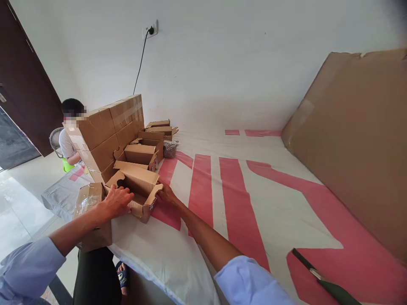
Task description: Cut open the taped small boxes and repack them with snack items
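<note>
Nearest me, a dark green knife-like tool (327,284) lies on the white sheet with broad red stripes (254,203), at the near right. On the near left a tape-wrapped brown cardboard box (90,212) stands at the sheet's edge. Just beyond it, my left hand (117,201) rests flat, fingers spread, on the near flap of the small open brown cardboard box (140,190); my right hand (166,194) grips its right flap, fingers closed on the card. Farther off, more small open cardboard boxes (143,152) line up beside a big stack of sealed cartons (108,131). A large cardboard sheet (356,144) leans far right.
</note>
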